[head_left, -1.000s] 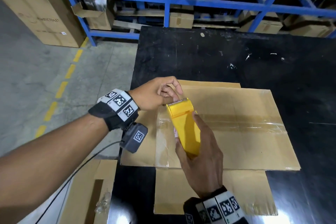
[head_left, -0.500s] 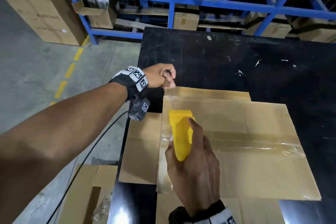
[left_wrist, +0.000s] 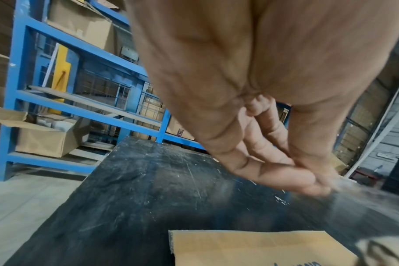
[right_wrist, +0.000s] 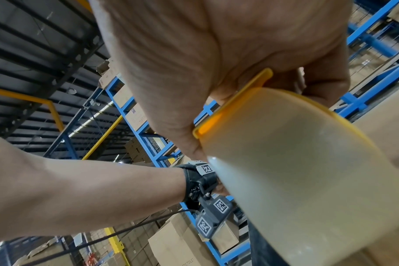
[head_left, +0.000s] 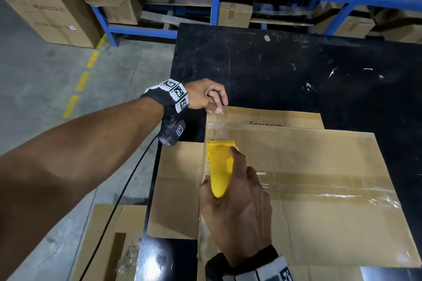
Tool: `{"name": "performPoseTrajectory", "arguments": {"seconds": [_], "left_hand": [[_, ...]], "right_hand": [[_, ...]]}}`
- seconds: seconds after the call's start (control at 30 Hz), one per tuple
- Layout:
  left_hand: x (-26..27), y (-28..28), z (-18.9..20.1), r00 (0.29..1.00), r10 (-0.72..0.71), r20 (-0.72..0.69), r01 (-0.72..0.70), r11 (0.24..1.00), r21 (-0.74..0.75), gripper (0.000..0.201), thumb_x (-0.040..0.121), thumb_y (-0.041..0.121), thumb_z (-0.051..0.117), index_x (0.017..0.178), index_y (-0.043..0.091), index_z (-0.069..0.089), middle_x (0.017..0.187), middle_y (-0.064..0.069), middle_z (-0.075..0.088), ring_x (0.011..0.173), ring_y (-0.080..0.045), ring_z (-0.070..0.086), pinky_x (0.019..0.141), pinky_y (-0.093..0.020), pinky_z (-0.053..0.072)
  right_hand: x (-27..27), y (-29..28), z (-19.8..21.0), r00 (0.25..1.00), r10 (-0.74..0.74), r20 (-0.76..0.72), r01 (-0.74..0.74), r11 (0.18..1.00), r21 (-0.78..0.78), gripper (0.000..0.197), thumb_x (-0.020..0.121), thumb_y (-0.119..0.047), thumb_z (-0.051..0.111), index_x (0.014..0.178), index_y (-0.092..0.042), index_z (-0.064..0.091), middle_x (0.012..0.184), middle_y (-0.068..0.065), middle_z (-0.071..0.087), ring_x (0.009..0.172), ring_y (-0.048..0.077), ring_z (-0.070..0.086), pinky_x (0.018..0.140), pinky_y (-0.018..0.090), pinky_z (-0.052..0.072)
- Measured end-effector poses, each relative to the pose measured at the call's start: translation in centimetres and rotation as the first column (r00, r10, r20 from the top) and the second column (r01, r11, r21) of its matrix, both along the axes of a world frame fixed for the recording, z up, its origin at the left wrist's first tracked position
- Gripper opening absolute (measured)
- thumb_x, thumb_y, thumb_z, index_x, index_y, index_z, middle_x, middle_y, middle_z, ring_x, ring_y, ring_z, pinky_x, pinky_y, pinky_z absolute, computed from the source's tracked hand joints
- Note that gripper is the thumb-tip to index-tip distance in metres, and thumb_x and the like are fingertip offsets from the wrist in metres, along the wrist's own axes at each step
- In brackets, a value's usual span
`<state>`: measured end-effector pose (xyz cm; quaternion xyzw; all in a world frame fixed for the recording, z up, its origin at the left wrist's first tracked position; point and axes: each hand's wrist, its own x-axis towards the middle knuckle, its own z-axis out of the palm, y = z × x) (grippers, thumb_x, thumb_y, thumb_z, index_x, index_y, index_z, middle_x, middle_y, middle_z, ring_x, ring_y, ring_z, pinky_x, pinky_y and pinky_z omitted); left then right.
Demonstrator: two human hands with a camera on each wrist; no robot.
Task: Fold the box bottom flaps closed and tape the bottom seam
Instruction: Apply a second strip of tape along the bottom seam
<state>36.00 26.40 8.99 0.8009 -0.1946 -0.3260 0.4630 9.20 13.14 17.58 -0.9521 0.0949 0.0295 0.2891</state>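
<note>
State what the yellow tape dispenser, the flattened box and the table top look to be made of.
Yellow tape dispenser: apparently moulded plastic, smooth, evenly coloured, translucent at its edge in the right wrist view.
Flattened box: brown corrugated cardboard, matte; fluting shows along its cut edge in the left wrist view.
Table top: black, dull, scratched with pale scuffs; painted board or laminate, cannot tell which.

Scuffed black table (head_left: pixel 285 70), flattened cardboard box (head_left: pixel 319 212) flat on its near part.
</note>
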Motion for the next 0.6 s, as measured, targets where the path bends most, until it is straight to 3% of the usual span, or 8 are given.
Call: {"name": "performPoseTrajectory", "arguments": {"seconds": [0.17,0.3,0.37,0.6], "left_hand": [[0.7,0.5,0.7,0.998,-0.052,-0.022,0.052,0.998,-0.019,0.026,0.085,0.001,0.08,0.108,0.004,0.07,0.092,-0.011,0.079,0.092,-0.026,0.075,0.082,-0.035,0.062],[1.0,0.6,1.6,0.997,-0.039,-0.063,0.035,0.997,-0.066,0.022,0.087,0.0,0.077,0.106,0.007,0.068,0.091,-0.007,0.077,0.082,-0.011,0.076,0.071,-0.024,0.06],[1.1,0.8,2.0,0.996,-0.06,-0.068,0.056,0.996,-0.067,0.021,0.088,0.0,0.076,0.106,0.009,0.067,0.092,-0.006,0.076,0.081,-0.009,0.074,0.07,-0.024,0.06],[1.0,0.9,1.6,0.995,-0.099,-0.003,0.099,0.994,-0.038,0.023,0.088,0.0,0.077,0.108,0.007,0.068,0.096,-0.012,0.077,0.088,-0.019,0.075,0.074,-0.028,0.061]], "right_hand": [[-0.2,0.0,0.0,1.0,0.016,0.026,-0.016,1.0,0.011,0.069,0.081,-0.042,0.061,0.144,-0.027,0.037,0.084,-0.002,0.053,0.062,0.023,0.062,0.052,0.033,0.043],[-0.5,-0.3,0.5,0.998,-0.006,0.058,0.006,1.0,0.003,0.072,0.077,-0.04,0.068,0.142,-0.031,0.039,0.085,-0.006,0.054,0.062,0.02,0.061,0.053,0.029,0.035],[-0.7,-0.3,0.7,0.998,-0.014,0.063,0.014,1.0,0.006,0.074,0.075,-0.038,0.07,0.142,-0.034,0.039,0.084,-0.007,0.053,0.061,0.02,0.061,0.053,0.029,0.034],[-0.5,0.2,0.2,0.998,0.02,0.059,-0.02,1.0,0.005,0.072,0.078,-0.042,0.062,0.144,-0.025,0.04,0.088,0.0,0.059,0.061,0.023,0.062,0.051,0.036,0.047]]}}
